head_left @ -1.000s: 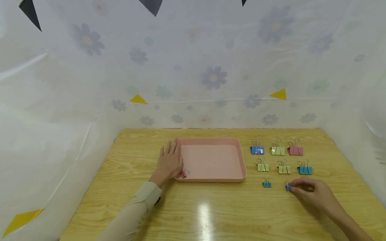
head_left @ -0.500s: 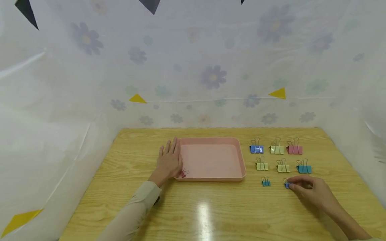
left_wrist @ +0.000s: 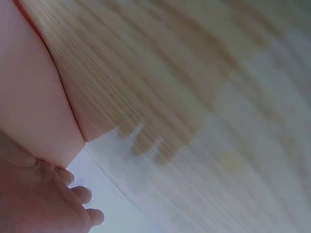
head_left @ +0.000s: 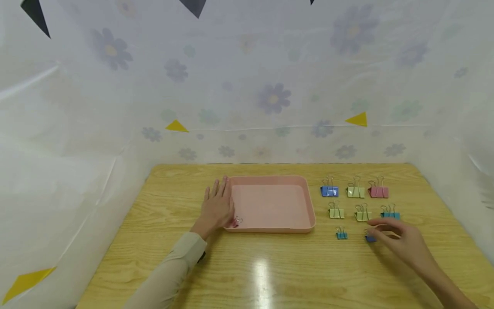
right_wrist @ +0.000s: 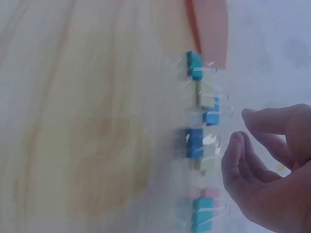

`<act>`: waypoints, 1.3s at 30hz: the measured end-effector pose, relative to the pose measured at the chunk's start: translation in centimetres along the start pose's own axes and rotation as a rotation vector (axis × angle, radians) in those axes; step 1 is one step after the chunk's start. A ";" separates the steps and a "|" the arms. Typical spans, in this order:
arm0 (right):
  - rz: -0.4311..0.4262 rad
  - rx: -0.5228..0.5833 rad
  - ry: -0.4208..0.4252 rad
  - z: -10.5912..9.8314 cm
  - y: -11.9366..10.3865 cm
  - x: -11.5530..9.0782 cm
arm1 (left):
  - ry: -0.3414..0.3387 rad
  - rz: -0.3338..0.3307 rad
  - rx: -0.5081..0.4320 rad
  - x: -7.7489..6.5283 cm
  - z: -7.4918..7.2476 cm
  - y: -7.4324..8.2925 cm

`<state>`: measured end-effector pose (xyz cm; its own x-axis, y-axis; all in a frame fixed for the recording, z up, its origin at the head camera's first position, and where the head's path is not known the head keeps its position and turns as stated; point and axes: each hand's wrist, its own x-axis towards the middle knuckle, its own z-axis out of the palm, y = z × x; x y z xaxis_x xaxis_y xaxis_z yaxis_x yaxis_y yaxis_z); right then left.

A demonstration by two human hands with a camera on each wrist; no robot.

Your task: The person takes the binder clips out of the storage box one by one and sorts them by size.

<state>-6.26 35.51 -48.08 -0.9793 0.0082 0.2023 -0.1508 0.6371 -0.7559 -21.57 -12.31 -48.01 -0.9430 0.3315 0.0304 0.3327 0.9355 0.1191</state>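
Against the left side of the pink tray rests my left hand, its fingers straight and pointing away from me. A small pink binder clip lies in the tray's near left corner, partly hidden by that hand. My right hand hovers just right of a small dark blue binder clip standing on the table. Between thumb and fingertips there is a gap with nothing held, seen in the right wrist view, where the blue clip stands apart from them. A small teal binder clip stands left of it.
Behind stand larger binder clips: blue, pale green and pink at the back. Two yellow-green clips, one of them at left, and a teal one form the middle row. A flower-print sheet encloses the wooden table.
My right hand has let go of the small blue binder clip, and its fingers have lifted and spread from it. The left hand has stayed against the tray.
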 end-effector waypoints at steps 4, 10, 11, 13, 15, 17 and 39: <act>-0.051 0.033 -0.008 0.7 -1.6 0.5 | -0.003 0.005 -0.008 0.0 0.0 0.0; -0.124 0.087 -0.034 2.4 -3.7 1.7 | 0.000 -0.004 -0.013 -0.1 0.0 -0.1; -0.131 0.095 -0.040 2.7 -4.0 1.9 | -0.002 -0.008 -0.007 -0.1 -0.1 0.0; -0.154 0.118 -0.052 3.4 -4.7 2.3 | 0.000 -0.008 -0.002 -0.1 -0.2 0.0; -0.179 0.138 -0.062 4.0 -5.3 2.8 | -0.003 -0.009 0.002 -0.1 -0.2 -0.1; -0.205 0.169 -0.075 4.7 -6.0 3.3 | -0.006 -0.009 0.004 -0.1 -0.1 -0.1; -0.258 0.392 -0.201 13.6 -12.0 8.7 | 0.014 0.008 0.004 -0.2 0.0 -0.5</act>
<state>-14.79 17.45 -45.68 -0.9043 -0.2846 0.3182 -0.3925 0.2614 -0.8818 -21.54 -12.86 -48.12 -0.9405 0.3370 0.0447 0.3399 0.9334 0.1152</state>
